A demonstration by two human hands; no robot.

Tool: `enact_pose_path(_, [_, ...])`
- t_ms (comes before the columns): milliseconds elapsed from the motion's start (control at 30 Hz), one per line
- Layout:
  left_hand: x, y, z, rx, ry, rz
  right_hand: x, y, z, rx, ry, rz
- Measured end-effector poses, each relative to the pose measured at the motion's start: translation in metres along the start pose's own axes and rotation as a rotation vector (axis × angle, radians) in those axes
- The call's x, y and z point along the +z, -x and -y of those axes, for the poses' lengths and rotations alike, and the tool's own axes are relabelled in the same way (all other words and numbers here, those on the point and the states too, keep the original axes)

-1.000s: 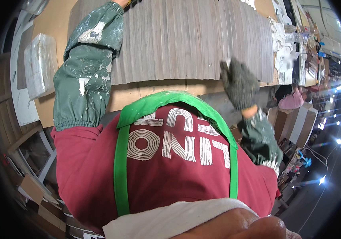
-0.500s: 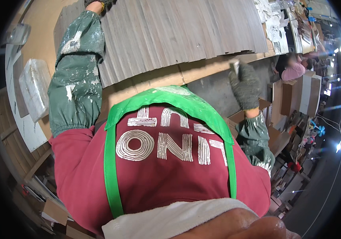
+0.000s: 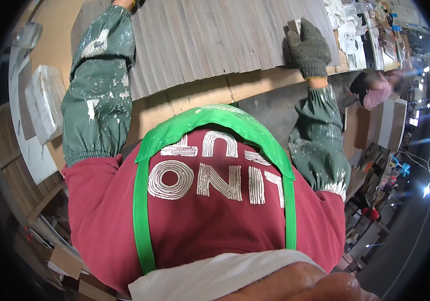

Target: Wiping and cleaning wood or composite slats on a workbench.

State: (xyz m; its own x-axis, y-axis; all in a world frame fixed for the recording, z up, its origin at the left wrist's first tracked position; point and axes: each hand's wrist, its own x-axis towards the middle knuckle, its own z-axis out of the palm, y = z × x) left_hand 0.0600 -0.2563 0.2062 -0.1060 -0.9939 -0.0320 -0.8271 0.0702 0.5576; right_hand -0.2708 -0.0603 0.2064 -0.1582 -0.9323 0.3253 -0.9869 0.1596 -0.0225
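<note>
Head view looks down over a red shirt and green apron straps [image 3: 142, 220] to a bench [image 3: 200, 95] carrying a wide sheet of grey wood slats [image 3: 210, 40]. The slats lie side by side, their long axes running from the near edge toward the far side, leaning slightly left, and together they cover most of the bench top from left to right.

At the right, the right hand [image 3: 308, 47] in a dark knit glove rests on the slats near their right end, its fingers closed around a small pale block [image 3: 294, 25]. At the far left, the left hand [image 3: 124, 3] sits at the top rim, mostly cut off, so I cannot tell how its fingers are set. Both forearms wear green sleeves [image 3: 97, 90] flecked with white.

Left of the bench, a pale wrapped package [image 3: 44, 100], oblong and whitish, lies on a white board. Right of the slats, crumpled white papers [image 3: 348, 30] crowd the bench end. Beyond, another person in pink [image 3: 375, 90] shows, blurred.
</note>
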Motion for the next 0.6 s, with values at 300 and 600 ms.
enact_pose_path(300, [-0.002,-0.007,0.013,0.030,-0.005,-0.007,-0.061,0.066,-0.008,-0.017,0.040,0.379])
enact_pose_path(600, [0.008,-0.020,0.031,0.119,-0.130,-0.084,-0.032,0.076,0.057,-0.207,-0.093,0.085])
